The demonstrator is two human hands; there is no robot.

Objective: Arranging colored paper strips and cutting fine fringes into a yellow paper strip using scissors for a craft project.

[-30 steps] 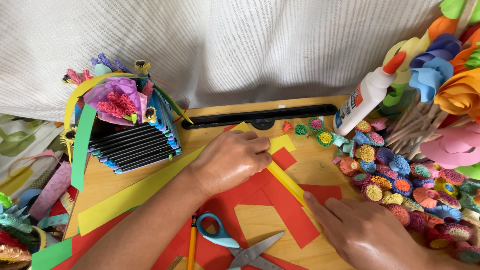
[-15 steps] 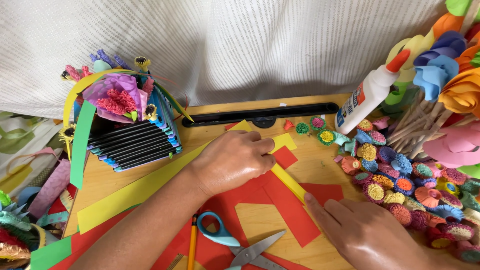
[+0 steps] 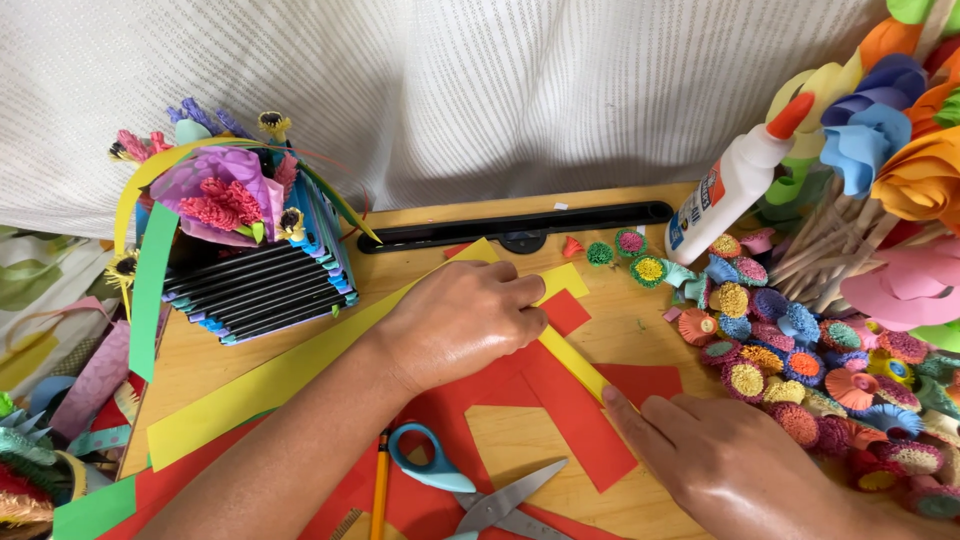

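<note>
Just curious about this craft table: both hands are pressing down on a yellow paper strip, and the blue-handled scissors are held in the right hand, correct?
Not quite. In the head view the scissors lie on the table, held by neither hand. The left hand and right hand do rest on the yellow paper strip.

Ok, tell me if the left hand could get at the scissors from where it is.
Probably yes: the left hand rests on paper just above the scissors, with only flat red paper between them.

Glue bottle (image 3: 735, 190) leaning by paper flowers (image 3: 790, 350); scissors (image 3: 480, 490) and pencil (image 3: 380, 495) lying near front edge of table (image 3: 630, 325).
</note>
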